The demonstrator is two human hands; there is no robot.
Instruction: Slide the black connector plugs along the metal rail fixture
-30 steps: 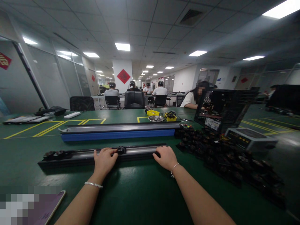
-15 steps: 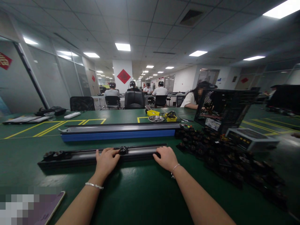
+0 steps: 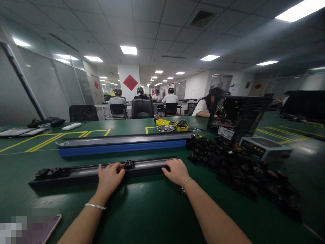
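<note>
A long dark channel-shaped rail (image 3: 83, 171) with a shiny inner strip lies on the green table before me. In it, a small round-topped black part (image 3: 128, 164) sits right of the middle. My left hand (image 3: 109, 178) is closed at the left side of that part, its index finger and thumb against it; the other fingers lie over the channel. Around the right end of the rail my right hand (image 3: 177, 171) is closed, thumb on the near wall. Several similar black parts (image 3: 49, 172) sit in the left end of the rail.
Behind lies a second rail on a blue strip (image 3: 122, 148). At right are a heap of black parts (image 3: 233, 169), a power supply (image 3: 265, 148) and an open computer case (image 3: 238, 117). A phone (image 3: 43, 228) lies front left. A person (image 3: 201, 107) sits across the table.
The view has turned slightly to the right, so everything appears further left. Both hands keep their places on the rail, and the small black part shows no clear movement along it.
</note>
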